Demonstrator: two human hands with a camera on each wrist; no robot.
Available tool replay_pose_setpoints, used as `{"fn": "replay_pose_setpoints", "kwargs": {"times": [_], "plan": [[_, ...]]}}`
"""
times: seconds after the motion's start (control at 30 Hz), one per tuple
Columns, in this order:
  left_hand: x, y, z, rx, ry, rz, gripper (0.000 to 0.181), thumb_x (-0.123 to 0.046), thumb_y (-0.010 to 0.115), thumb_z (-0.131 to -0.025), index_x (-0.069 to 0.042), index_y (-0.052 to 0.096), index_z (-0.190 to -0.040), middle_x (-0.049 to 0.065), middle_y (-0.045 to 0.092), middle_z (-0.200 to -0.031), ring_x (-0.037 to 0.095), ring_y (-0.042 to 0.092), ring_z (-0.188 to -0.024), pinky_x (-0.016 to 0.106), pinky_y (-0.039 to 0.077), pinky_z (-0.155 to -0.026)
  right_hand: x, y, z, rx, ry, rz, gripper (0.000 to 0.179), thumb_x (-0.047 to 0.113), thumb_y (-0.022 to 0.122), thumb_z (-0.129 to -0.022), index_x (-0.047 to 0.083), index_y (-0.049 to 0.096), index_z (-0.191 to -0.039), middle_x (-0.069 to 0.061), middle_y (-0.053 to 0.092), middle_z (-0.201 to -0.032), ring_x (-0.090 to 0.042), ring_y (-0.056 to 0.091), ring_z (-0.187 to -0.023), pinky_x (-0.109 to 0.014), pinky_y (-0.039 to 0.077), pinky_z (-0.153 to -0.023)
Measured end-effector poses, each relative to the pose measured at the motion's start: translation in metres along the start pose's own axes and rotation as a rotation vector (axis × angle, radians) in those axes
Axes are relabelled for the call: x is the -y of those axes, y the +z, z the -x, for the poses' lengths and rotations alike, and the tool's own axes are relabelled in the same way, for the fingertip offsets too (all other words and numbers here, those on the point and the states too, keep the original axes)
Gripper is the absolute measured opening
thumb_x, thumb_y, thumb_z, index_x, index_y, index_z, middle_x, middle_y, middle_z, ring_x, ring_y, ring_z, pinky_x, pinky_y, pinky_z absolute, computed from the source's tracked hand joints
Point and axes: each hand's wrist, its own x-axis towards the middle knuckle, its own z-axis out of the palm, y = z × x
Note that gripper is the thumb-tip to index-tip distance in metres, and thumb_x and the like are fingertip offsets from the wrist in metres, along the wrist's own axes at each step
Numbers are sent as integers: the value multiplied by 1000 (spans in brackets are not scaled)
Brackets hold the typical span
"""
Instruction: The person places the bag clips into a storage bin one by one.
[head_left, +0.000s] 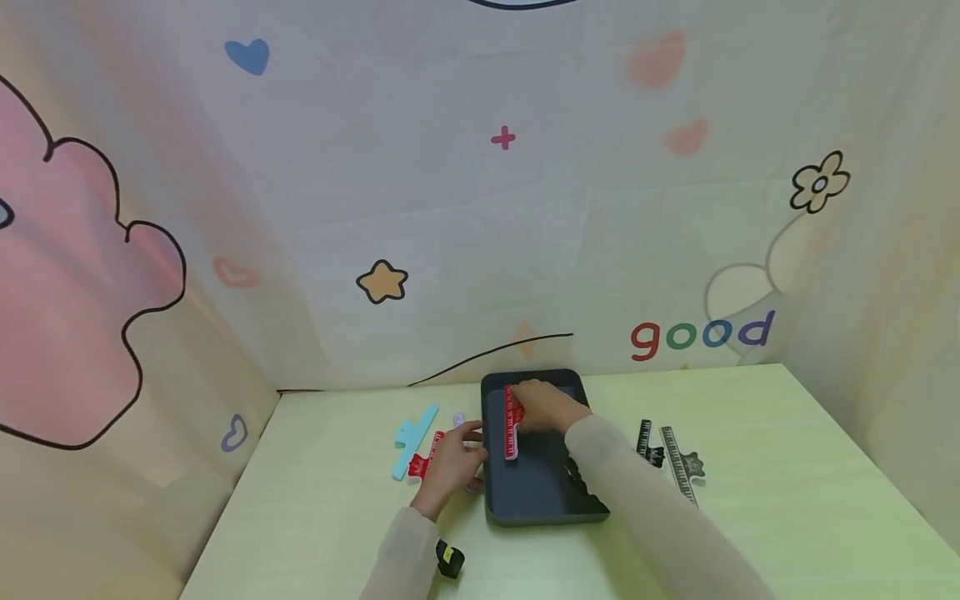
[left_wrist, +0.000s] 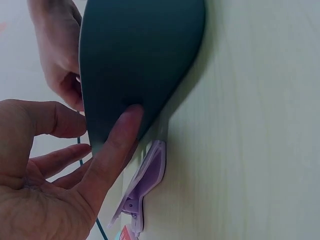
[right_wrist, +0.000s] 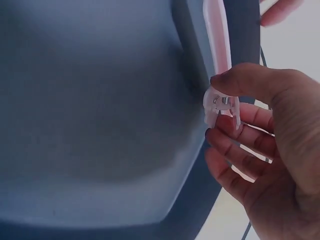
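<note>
My right hand (head_left: 551,407) pinches a red clip (head_left: 511,429) with white ruler marks, holding it over the left part of a dark tray (head_left: 525,504). In the right wrist view, thumb and fingers grip the clip's handle end (right_wrist: 220,102), where a small spring shows. My left hand (head_left: 450,467) is at the tray's left side, its extended fingers touching the outer wall (left_wrist: 145,60). Beside that hand lies a purple clip (left_wrist: 145,185), partly hidden in the head view. Inside the tray's right side, a black clip (head_left: 574,477) is partly covered by my right sleeve.
Left of the tray lie a light-blue clip (head_left: 414,442) and another red clip (head_left: 417,468). To the right are a black clip (head_left: 645,442) and a grey clip (head_left: 681,465). A small black-and-yellow object (head_left: 450,561) sits by my left sleeve. A printed curtain (head_left: 450,208) hangs behind the table.
</note>
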Motion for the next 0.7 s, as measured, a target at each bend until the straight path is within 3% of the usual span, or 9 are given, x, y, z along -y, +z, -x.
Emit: {"fn": "replay_pose_setpoints", "kwargs": {"times": [0.23, 0.5, 0.7], "plan": [[0, 1, 2, 12, -7, 7, 53, -7, 60, -88, -5, 51, -140, 20, 61, -128, 23, 69, -89, 36, 60, -53, 12, 12, -5, 23, 20, -7, 69, 24, 82, -77, 5, 54, -138, -11, 64, -117, -23, 57, -99, -42, 52, -96], [-3, -1, 4, 16, -11, 17, 53, -7, 61, -88, -5, 51, -140, 20, 61, -127, 23, 68, -87, 36, 60, -54, 14, 14, -6, 11, 6, 2, 63, 27, 81, -79, 7, 57, -134, -10, 65, -117, -23, 58, -102, -43, 52, -95], [-1, -4, 2, 12, 0, 18, 53, -8, 60, -88, -5, 51, -140, 21, 61, -128, 22, 68, -87, 35, 60, -53, 14, 1, 1, -27, 0, 21, 53, 26, 79, -81, 10, 61, -128, -7, 65, -117, -22, 61, -100, -43, 53, -94]]}}
